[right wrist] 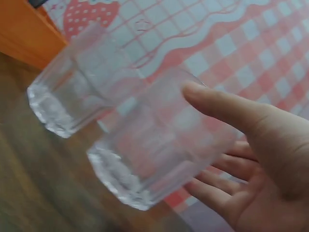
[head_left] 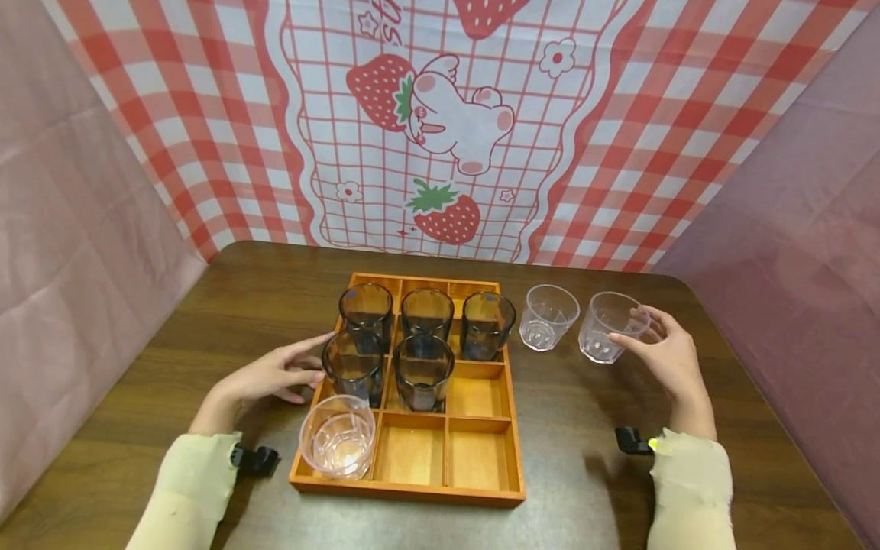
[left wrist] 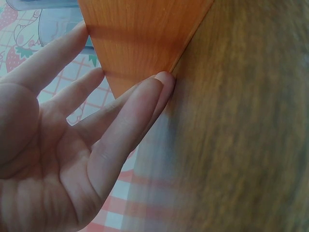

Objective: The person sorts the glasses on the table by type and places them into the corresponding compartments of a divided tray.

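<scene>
My right hand (head_left: 663, 355) holds a clear drinking glass (head_left: 605, 328) near its rim, thumb on the near side and fingers behind it, at the right of the table. In the right wrist view the thumb (right wrist: 217, 104) lies across the upper wall of this upright glass (right wrist: 154, 150). A second clear glass (head_left: 548, 317) stands just left of it. My left hand (head_left: 275, 374) has its fingertips at the left side of the wooden divided tray (head_left: 406, 493). From the left wrist, its fingers (left wrist: 128, 106) look extended against the tray's outer wall (left wrist: 140, 38).
Several dark tinted glasses (head_left: 424, 370) stand in the tray's back and left compartments. Another clear glass (head_left: 338, 443) sits in the front left compartment. The wooden table (head_left: 571, 489) ends at a checked cloth (head_left: 632, 153) behind, with pink cloth at both sides.
</scene>
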Demonstrator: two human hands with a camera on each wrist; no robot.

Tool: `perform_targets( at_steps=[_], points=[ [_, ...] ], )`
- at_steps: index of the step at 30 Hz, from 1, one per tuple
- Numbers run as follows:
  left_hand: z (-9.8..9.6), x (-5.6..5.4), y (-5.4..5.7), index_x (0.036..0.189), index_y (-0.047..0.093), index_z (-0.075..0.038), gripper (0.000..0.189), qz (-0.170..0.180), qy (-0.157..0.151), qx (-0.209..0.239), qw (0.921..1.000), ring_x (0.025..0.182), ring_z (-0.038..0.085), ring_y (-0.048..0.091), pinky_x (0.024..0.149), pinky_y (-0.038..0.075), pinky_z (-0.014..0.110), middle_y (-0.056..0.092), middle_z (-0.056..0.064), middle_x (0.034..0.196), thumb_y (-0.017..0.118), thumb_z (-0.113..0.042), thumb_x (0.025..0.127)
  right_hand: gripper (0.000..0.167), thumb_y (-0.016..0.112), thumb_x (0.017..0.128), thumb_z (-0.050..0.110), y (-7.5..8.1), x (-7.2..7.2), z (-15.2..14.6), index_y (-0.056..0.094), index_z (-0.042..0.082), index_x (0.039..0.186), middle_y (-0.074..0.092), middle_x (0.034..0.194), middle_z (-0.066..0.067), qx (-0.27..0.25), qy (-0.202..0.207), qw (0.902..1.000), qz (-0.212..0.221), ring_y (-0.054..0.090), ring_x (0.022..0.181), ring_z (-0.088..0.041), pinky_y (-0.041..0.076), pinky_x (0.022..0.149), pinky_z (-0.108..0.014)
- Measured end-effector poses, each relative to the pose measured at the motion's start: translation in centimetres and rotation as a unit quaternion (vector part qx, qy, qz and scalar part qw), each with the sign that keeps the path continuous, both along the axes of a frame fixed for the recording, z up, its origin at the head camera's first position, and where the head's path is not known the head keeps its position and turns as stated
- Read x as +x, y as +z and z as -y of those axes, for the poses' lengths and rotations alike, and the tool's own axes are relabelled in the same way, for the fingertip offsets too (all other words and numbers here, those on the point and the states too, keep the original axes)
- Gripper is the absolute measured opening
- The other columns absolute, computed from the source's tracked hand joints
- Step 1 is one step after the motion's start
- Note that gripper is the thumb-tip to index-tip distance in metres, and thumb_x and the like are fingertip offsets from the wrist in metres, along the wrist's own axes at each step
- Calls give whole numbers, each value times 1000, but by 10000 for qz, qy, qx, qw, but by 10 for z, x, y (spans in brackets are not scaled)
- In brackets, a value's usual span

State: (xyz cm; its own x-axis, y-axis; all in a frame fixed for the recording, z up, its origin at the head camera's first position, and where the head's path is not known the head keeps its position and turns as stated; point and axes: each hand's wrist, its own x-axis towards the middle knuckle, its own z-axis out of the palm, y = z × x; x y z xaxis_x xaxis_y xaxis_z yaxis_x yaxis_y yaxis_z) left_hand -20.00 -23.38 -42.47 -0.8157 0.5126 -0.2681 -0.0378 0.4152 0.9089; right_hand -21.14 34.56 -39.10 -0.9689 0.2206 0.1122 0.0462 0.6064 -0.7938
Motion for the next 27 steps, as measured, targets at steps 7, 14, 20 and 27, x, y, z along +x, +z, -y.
perform_targets(
  at_steps=[7, 14, 20, 27],
  points=[
    [2, -1, -2, 157, 15, -17, 75, 27, 65, -62, 10000, 109, 30, 62, 80, 59, 43, 41, 36, 140, 59, -27, 98, 64, 75, 85, 13, 4, 13, -13, 45, -2, 139, 59, 115, 30, -137, 1658, 9855, -331, 51, 110, 16, 45, 81, -3],
    [1, -2, -2, 157, 15, -17, 74, 16, 46, -60, 10000, 107, 29, 63, 80, 59, 42, 41, 36, 140, 59, -27, 98, 60, 66, 83, -12, 2, 13, -12, 41, -12, 138, 64, 126, 14, -920, 3298, 9388, -378, 61, 113, 2, 53, 82, -13],
    [1, -3, -3, 157, 15, -16, 75, -4, 29, -30, 10000, 108, 29, 63, 80, 59, 42, 41, 37, 140, 59, -27, 98, 65, 61, 78, -24, 2, 8, 1, 35, -17, 138, 60, 135, -4, -1624, 4519, 8766, -311, 58, 123, -9, 54, 93, -24],
    [1, -1, -2, 157, 14, -16, 75, 44, 58, -48, 10000, 107, 28, 63, 81, 59, 42, 41, 36, 140, 59, -27, 98, 69, 67, 76, -20, 9, 5, 31, 37, -15, 138, 58, 137, -10, -2011, 5170, 8320, -94, 56, 126, -14, 52, 98, -30]
  ],
)
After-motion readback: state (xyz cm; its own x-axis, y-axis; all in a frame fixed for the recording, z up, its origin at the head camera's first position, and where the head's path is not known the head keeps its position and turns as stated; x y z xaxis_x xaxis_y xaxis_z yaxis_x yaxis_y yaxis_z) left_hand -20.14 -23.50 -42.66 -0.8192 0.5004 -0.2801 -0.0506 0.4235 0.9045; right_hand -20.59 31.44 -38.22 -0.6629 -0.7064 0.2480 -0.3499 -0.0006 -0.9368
